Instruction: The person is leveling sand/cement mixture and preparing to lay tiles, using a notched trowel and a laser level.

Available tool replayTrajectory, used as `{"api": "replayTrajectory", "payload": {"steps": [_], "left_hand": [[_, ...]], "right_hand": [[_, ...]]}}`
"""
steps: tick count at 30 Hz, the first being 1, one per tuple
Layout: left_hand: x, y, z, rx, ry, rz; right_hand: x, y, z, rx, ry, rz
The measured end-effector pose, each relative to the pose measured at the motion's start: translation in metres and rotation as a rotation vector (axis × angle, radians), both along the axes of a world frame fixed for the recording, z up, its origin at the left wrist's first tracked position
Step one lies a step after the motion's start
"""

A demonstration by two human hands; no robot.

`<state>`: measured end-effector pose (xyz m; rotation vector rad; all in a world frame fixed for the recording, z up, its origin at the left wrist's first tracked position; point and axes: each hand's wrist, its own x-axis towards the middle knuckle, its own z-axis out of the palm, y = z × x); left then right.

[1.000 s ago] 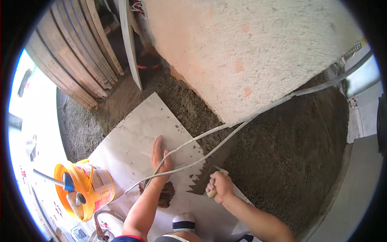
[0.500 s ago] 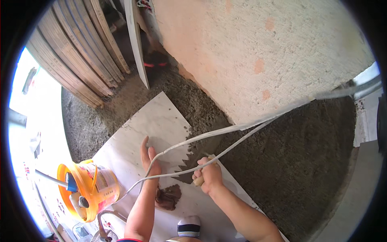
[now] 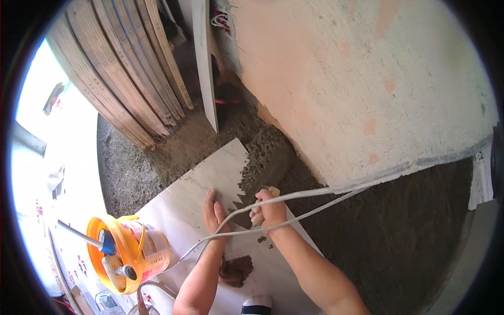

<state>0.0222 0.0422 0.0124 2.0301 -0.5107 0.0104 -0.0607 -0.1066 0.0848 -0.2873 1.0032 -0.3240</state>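
Observation:
My left hand (image 3: 215,214) rests open on a large pale marbled tile (image 3: 184,194), fingertips toward its far corner. My right hand (image 3: 269,211) grips the pale handle of a notched trowel (image 3: 247,197), whose toothed grey blade lies on the tile's right edge, close to my left fingers. Loose grey mortar (image 3: 260,157) is heaped just beyond the blade. A pale cable (image 3: 310,193) runs in two strands across my forearms and wrists. A crumpled brown cloth or lump (image 3: 236,271) lies between my arms on the tile.
A yellow bucket (image 3: 152,247) with tools stands at left. Planks (image 3: 121,73) and a thin upright board (image 3: 206,63) stand at back left. A rough plastered block (image 3: 341,105) fills the upper right; dark screed (image 3: 383,241) lies right. A striped foot (image 3: 256,307) shows below.
My right hand has moved the trowel forward along the tile's edge toward the far corner, with loose mortar ahead of it. My left hand has shifted slightly forward and left. The view has shifted.

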Motion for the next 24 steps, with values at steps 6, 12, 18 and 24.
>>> {"api": "replayTrajectory", "payload": {"steps": [6,12,18,24], "left_hand": [[0.002,0.006,0.001,-0.025,-0.040,0.024],[0.003,0.004,-0.002,-0.056,-0.025,0.024],[0.001,0.000,-0.005,-0.056,-0.040,0.021],[0.000,0.008,-0.007,-0.065,-0.043,0.122]], "right_hand": [[0.024,-0.008,-0.002,-0.023,0.035,0.105],[0.039,-0.028,0.001,-0.104,0.057,0.213],[0.037,-0.062,0.001,-0.154,0.062,0.300],[-0.016,-0.081,0.050,-0.597,0.222,1.064]]}}
